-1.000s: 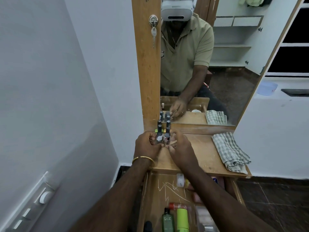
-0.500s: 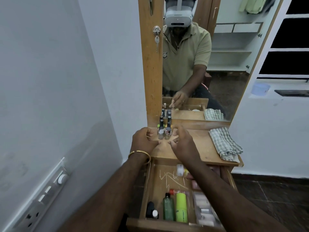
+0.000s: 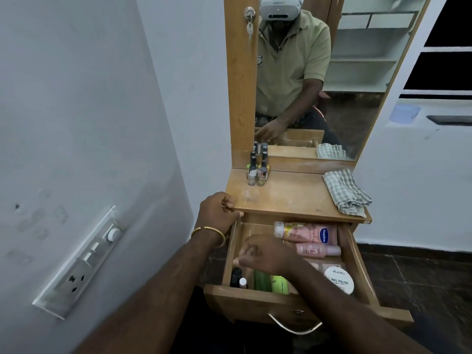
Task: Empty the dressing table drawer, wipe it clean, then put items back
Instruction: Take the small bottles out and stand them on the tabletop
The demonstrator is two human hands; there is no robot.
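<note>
The wooden drawer (image 3: 357, 267) stands pulled out under the dressing table top (image 3: 288, 195). Inside lie a pink Vaseline lotion bottle (image 3: 306, 232), a smaller pink bottle (image 3: 319, 250), a white nail polish remover tub (image 3: 339, 279), green bottles (image 3: 270, 283) and small dark bottles (image 3: 237, 277). Several nail polish bottles (image 3: 258, 169) stand on the top near the mirror. My left hand (image 3: 217, 215) grips the top's left front corner. My right hand (image 3: 265, 255) hovers blurred inside the drawer above the green bottles, fingers loosely curled, nothing seen in it.
A checked cloth (image 3: 344, 191) lies folded on the right of the table top. The mirror (image 3: 319, 72) reflects me. A white wall with a switch and socket plate (image 3: 84, 261) runs close on the left. The drawer's metal handle (image 3: 293, 328) points toward me.
Both hands left the nail polish bottles standing on the top. My left hand dropped to the top's corner; my right hand moved down into the drawer. The view tilted downward.
</note>
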